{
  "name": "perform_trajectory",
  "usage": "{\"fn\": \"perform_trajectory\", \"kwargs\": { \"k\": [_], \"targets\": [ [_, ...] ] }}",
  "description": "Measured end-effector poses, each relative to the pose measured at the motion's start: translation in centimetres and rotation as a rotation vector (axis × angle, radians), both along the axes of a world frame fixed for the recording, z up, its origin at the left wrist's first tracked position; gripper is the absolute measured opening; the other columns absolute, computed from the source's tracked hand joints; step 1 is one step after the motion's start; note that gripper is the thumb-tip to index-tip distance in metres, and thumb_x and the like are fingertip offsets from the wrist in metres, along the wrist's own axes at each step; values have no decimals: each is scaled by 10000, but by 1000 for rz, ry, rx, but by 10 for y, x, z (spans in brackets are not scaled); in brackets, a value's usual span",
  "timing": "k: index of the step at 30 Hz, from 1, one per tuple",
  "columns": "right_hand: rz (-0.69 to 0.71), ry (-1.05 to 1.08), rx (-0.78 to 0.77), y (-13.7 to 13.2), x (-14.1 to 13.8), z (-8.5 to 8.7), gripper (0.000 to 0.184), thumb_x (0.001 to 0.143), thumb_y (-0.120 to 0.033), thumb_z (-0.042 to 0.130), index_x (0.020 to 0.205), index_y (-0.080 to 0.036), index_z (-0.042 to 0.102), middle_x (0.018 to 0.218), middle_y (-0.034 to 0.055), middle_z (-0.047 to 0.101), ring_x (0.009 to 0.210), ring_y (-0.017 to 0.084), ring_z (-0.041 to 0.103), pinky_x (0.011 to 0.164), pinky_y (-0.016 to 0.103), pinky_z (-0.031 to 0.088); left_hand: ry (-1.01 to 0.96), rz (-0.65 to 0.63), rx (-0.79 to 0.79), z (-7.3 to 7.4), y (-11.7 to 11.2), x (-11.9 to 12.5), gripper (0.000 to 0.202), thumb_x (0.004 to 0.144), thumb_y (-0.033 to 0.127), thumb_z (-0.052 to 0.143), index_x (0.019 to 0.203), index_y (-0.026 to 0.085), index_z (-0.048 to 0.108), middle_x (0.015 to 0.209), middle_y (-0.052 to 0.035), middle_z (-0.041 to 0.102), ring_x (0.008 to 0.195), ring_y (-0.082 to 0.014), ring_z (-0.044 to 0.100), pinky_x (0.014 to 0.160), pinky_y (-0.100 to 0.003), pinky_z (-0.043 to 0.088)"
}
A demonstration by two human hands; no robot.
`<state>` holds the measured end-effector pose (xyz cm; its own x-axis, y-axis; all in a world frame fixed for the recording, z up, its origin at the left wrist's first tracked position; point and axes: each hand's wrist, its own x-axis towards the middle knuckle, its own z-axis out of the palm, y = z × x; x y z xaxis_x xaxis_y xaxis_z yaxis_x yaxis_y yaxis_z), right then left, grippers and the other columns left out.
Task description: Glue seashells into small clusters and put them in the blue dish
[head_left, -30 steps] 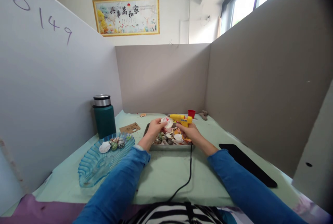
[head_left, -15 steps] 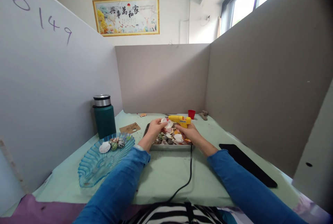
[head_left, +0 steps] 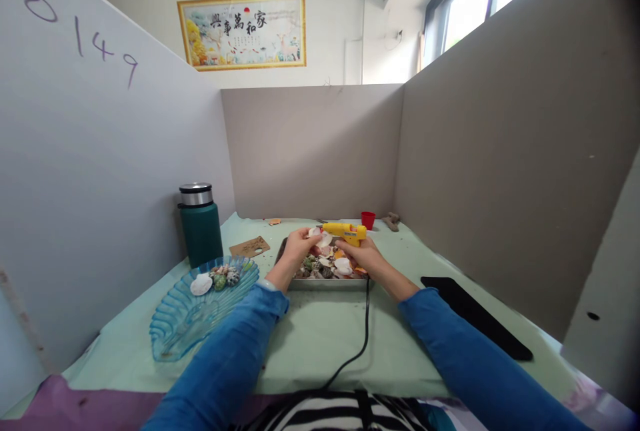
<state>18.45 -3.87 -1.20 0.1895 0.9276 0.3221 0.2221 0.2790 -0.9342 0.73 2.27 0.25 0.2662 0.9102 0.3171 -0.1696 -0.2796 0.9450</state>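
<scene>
My left hand point(head_left: 299, 245) pinches a white seashell point(head_left: 324, 239) above a metal tray point(head_left: 330, 284) heaped with shells and small stones or snail shells. In my right hand point(head_left: 366, 253) is a yellow glue gun point(head_left: 345, 230), its fingers wrapped round the handle. The gun's nozzle points left and lies at the seashell's upper edge; whether it touches, I cannot tell. A black cord point(head_left: 367, 324) runs from below the gun down to the table's front edge.
On the left, a blue shell-shaped glass plate point(head_left: 185, 324) bears a white shell and small shells. Behind it are a green bottle point(head_left: 201, 234) and a brown card point(head_left: 250, 246). A red cup point(head_left: 368, 219) stands far back; a black flat slab point(head_left: 475, 316) lies right. Partitions enclose three sides.
The glue gun's tip has shifted very slightly left over the seashell. Both hands otherwise hold nearly the same place.
</scene>
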Motion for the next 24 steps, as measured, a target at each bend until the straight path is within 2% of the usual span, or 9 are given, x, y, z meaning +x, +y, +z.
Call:
{"fn": "perform_trajectory", "kwargs": {
  "k": [6, 13, 24],
  "targets": [
    [41, 123, -24, -5, -2, 5, 381, 652, -494, 780, 648, -183, 561, 444, -56, 459, 375, 69, 359, 359, 217, 277, -102, 5, -55, 3, 0, -5, 373, 571, 328, 833, 812, 107, 653, 593, -9, 641, 443, -94, 550, 480, -221, 482],
    [86, 142, -27, -5, -1, 4, 390, 662, -510, 763, 656, -190, 542, 417, -83, 413, 359, 55, 316, 346, 203, 247, -151, 33, -77, 6, -2, -7, 397, 570, 359, 843, 813, 101, 666, 564, 15, 594, 414, -62, 479, 428, -193, 394],
    [90, 153, -26, -7, -2, 5, 401, 665, -518, 760, 635, -187, 537, 405, -83, 413, 347, 51, 321, 344, 201, 278, -149, -70, -73, 4, 0, -6, 437, 514, 304, 858, 844, 96, 660, 655, 3, 627, 451, -59, 493, 468, -211, 444]
  ]
}}
